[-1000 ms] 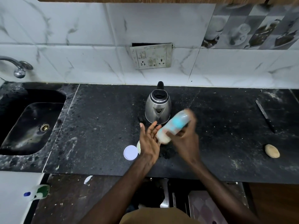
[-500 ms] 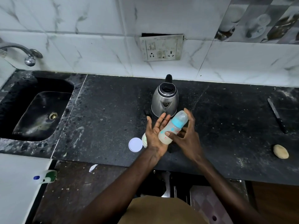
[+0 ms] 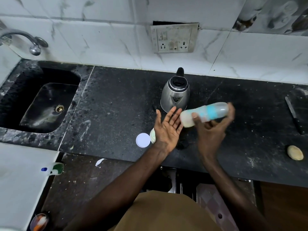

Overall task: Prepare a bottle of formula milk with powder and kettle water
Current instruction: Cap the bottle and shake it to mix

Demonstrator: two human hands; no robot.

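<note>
feeding bottle (image 3: 205,114): just right of frame centre, held above the table (image 3: 116,105), tilted almost level, motion-blurred; milky base to the left, blue band mid-body, clear cap to the right.
right hand (image 3: 211,130): fingers and thumb curled round the bottle.
left hand (image 3: 167,130): flat, palm showing, fingers straight and spread, tips at the bottle's base; contact cannot be told.
kettle (image 3: 175,95): steel, upright, just behind the hands.
white round lid (image 3: 143,140): flat on the table, just left of the left wrist.
sink (image 3: 41,104), tap (image 3: 31,42): left of frame.
knife (image 3: 293,115): right edge.
</note>
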